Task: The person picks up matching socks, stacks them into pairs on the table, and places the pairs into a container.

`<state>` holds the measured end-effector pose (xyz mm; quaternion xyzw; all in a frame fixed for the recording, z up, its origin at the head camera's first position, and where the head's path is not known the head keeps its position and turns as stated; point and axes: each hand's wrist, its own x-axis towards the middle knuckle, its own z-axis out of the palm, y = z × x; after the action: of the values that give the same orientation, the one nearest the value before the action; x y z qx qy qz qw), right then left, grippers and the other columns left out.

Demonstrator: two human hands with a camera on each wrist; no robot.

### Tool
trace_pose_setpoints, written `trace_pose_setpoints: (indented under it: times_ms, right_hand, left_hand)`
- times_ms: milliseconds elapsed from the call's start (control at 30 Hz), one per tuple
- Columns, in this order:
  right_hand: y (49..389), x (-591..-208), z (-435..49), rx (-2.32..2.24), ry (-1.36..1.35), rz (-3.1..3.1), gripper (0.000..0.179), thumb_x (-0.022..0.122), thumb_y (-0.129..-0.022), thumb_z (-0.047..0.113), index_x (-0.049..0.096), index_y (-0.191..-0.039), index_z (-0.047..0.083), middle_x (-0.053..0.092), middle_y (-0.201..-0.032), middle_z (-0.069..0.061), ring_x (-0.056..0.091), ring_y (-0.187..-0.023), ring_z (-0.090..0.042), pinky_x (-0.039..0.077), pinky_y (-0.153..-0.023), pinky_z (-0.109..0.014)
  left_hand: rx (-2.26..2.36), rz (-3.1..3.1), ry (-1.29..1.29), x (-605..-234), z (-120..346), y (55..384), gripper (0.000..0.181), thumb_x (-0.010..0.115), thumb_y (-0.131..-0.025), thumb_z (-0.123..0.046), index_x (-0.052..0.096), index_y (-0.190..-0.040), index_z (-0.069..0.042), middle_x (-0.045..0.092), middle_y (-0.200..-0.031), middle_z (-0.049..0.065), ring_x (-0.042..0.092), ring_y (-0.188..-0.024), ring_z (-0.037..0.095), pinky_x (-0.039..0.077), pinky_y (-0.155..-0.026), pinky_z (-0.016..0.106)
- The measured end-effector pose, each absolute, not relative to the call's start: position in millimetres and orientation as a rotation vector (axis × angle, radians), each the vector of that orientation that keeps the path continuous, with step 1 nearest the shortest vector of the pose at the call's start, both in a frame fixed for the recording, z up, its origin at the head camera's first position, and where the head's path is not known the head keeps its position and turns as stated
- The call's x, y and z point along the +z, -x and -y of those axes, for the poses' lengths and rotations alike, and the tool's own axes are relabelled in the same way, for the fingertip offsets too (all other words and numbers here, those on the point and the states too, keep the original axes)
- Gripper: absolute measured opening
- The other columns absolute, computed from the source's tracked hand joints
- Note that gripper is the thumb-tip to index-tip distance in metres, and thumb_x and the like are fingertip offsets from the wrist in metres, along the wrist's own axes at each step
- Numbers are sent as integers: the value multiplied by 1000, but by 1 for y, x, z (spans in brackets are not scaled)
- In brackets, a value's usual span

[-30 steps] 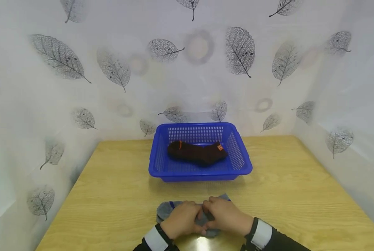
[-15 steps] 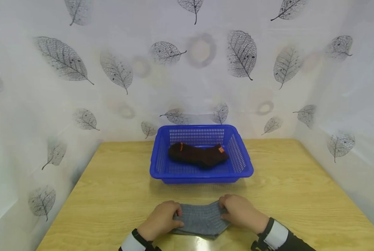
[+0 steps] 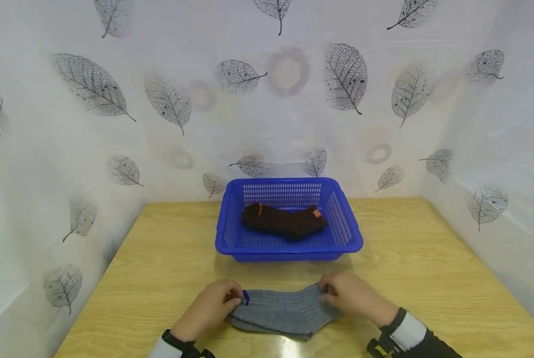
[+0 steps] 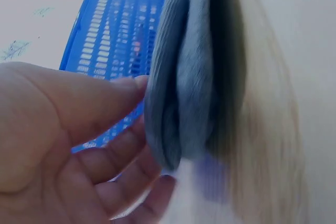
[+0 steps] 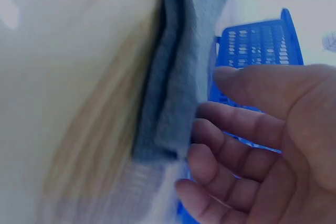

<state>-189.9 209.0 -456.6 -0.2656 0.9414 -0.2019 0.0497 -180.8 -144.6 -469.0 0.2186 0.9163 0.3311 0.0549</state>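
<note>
A pair of grey socks, laid one over the other, stretches sideways on the table in front of the basket. My left hand pinches the end with the dark blue mark, thumb and fingertips at its edge. At the other end, the corner of the socks is between the thumb and fingers of my right hand. Two separate layers of the grey socks show edge-on in the left wrist view. In the right wrist view the curled fingers lie along the socks' edge.
Behind the socks stands a blue plastic basket with slotted sides. Dark brown socks with orange marks lie inside it. The wooden table is bounded at the back and sides by a white leaf-print cloth.
My hands have moved apart, from close together over the middle of the grey socks out to their two ends. More of the socks now shows, lying flatter. The basket stays put.
</note>
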Motion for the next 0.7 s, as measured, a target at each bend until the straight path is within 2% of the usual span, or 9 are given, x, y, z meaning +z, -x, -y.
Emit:
trace_pose_setpoints:
  times_ms: [100, 233, 333, 467, 533, 600, 700]
  right_hand:
    - [190, -454, -213, -585, 591, -2936, 19, 83, -85, 20, 68, -89, 9, 54, -72, 8, 49, -64, -7, 44, -57, -30]
    - [187, -452, -215, -553, 370, -2902, 28, 83, -86, 27, 63, -77, 10, 53, -67, 5, 48, -60, -13, 42, -55, -32]
    - [186, -452, -215, -550, 346, -2873, 30, 83, -85, 26, 61, -72, 11, 51, -66, 4, 46, -59, -13, 40, -54, -31]
    - [188, -454, -212, -571, 363, -2868, 27, 84, -82, 17, 61, -70, 10, 53, -67, 4, 47, -61, -14, 42, -56, -32]
    - [189, -454, -211, -585, 364, -2854, 25, 84, -81, 13, 63, -69, 9, 55, -67, 3, 48, -61, -14, 44, -56, -32]
    - [190, -455, -210, -586, 351, -2839, 23, 84, -80, 12, 63, -70, 9, 56, -67, 3, 49, -61, -14, 45, -57, -32]
    - [190, -455, -208, -577, 331, -2829, 23, 84, -81, 12, 64, -70, 9, 56, -67, 3, 50, -61, -14, 45, -57, -32]
  left_hand:
    - [1001, -2830, -494, -465, 149, 181, 16, 80, -89, -10, 68, -100, -9, 65, -95, 3, 63, -88, 21, 54, -77, 43]
    - [938, -2755, -351, -466, 153, 184, 22, 81, -89, -16, 68, -103, -6, 63, -87, 2, 59, -80, 18, 52, -71, 41]
    - [920, -2706, -349, -468, 153, 185, 21, 79, -90, -17, 69, -104, -5, 62, -83, 0, 56, -76, 16, 50, -68, 39]
    - [934, -2691, -354, -470, 150, 186, 21, 79, -89, -14, 69, -105, -3, 61, -83, 1, 56, -75, 18, 49, -67, 39]
    - [938, -2682, -340, -470, 147, 185, 20, 81, -88, -11, 69, -102, -2, 59, -80, 2, 54, -73, 18, 47, -65, 37]
    - [918, -2686, -312, -471, 145, 184, 18, 82, -86, -12, 67, -92, -3, 56, -76, 1, 51, -69, 18, 43, -61, 34]
    - [853, -2721, -260, -471, 143, 180, 25, 84, -84, -15, 62, -77, -7, 51, -70, 0, 46, -63, 17, 36, -57, 30]
